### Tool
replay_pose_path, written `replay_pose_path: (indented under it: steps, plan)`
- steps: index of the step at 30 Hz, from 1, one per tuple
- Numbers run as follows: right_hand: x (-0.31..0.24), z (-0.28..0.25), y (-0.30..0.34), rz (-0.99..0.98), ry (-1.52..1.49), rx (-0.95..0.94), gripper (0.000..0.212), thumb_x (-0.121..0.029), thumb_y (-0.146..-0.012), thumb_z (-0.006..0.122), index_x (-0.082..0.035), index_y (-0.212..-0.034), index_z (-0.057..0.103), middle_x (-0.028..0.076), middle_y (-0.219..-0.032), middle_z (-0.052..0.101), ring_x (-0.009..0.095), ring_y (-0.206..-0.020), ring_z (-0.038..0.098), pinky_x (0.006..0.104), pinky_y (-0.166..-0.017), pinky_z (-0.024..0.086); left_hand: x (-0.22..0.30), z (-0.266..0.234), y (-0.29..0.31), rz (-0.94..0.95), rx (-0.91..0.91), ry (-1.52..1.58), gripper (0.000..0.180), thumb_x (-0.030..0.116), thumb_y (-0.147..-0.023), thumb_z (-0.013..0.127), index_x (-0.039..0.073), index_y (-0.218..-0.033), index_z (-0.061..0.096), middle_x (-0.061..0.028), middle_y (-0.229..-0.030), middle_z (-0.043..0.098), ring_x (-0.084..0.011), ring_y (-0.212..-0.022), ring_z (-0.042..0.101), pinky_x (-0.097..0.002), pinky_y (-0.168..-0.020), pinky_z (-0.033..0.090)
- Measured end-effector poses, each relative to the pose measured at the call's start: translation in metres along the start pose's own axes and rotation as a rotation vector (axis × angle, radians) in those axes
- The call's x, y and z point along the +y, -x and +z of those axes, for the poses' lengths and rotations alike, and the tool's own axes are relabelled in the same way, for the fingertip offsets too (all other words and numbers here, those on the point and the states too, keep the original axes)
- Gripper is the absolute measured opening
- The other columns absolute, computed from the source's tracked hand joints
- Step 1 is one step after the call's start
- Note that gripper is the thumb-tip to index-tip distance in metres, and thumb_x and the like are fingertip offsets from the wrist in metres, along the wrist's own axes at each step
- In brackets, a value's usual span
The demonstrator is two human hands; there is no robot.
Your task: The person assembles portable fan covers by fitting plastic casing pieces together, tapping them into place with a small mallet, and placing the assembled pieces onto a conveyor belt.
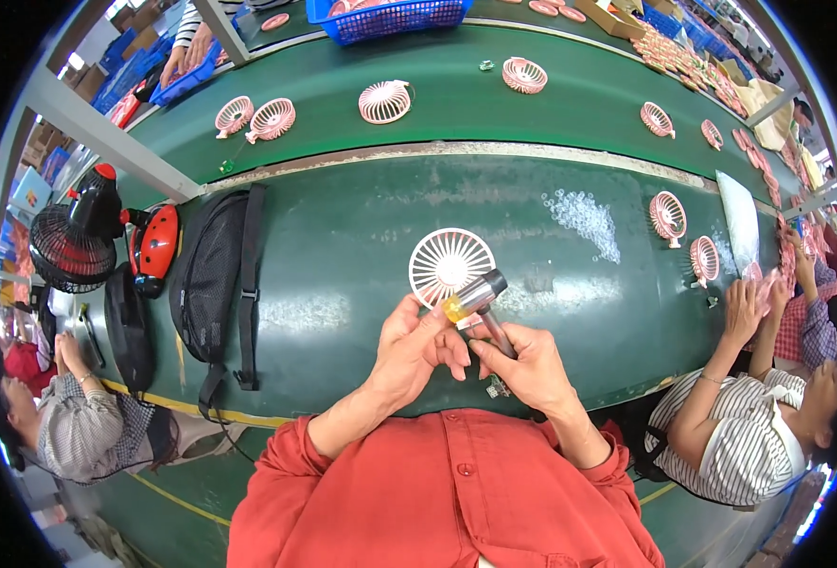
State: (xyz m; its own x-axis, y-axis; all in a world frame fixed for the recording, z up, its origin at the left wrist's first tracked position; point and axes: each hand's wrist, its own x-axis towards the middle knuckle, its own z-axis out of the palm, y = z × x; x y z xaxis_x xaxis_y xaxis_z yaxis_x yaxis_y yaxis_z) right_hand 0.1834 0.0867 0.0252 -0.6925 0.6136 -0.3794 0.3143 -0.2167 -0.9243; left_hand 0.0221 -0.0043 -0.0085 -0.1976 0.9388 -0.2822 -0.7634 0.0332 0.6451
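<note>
Right in front of me is a small round fan (445,254) in a pale pink slatted cage. My left hand (401,348) pinches it at the near rim, fingers curled beneath. My right hand (534,367) is closed around the handle of a hammer (478,295). The hammer's metal head has one yellow end and one black end. Its yellow end lies over the near edge of the cage, close to my left fingers; I cannot tell whether it touches. A small circuit board (497,386) shows by the bench edge below my right hand.
Small clear pieces (584,222) lie heaped on the green bench. Two fans (668,218) sit right of them, near a white bag (740,222). A black backpack (212,275) lies left. Beyond, a conveyor belt (324,90) carries several fans. Co-workers (721,417) sit on both sides.
</note>
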Motion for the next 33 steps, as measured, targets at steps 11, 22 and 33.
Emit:
replay_pose_path:
  steps: [11, 22, 33]
  plan:
    - [-0.003, 0.005, 0.000, -0.393, 0.471, 0.066, 0.031, 0.000, -0.086, 0.061, -0.002, -0.117, 0.062, 0.016, -0.079, 0.065, 0.031, -0.066, 0.065, 0.0377, -0.057, 0.050, -0.011, 0.005, -0.006, 0.066, 0.109, -0.123, 0.047, -0.005, -0.088, 0.060, 0.003, -0.130, 0.041, -0.0255, -0.120, 0.062, -0.0188, -0.063, 0.065, -0.0280, -0.047, 0.054]
    - [0.005, 0.004, -0.010, -0.810, 0.759, 0.214, 0.049, 0.003, -0.074, 0.071, -0.004, -0.122, 0.062, 0.010, -0.101, 0.058, 0.022, -0.070, 0.061, 0.0322, -0.054, 0.051, 0.002, 0.010, 0.006, 0.244, 0.124, -0.534, 0.081, -0.002, -0.090, 0.062, -0.003, -0.146, 0.004, -0.0144, -0.099, 0.070, -0.0184, -0.088, 0.069, -0.0290, -0.066, 0.060]
    - [0.022, 0.017, -0.001, -0.882, 0.675, 0.183, 0.048, 0.005, -0.071, 0.070, 0.002, -0.118, 0.061, 0.008, -0.088, 0.060, 0.020, -0.065, 0.063, 0.0308, -0.050, 0.051, -0.007, 0.000, 0.015, 0.280, -0.030, -0.449, 0.088, -0.005, -0.091, 0.057, 0.007, -0.152, -0.004, -0.0154, -0.104, 0.067, -0.0189, -0.098, 0.066, -0.0323, -0.086, 0.053]
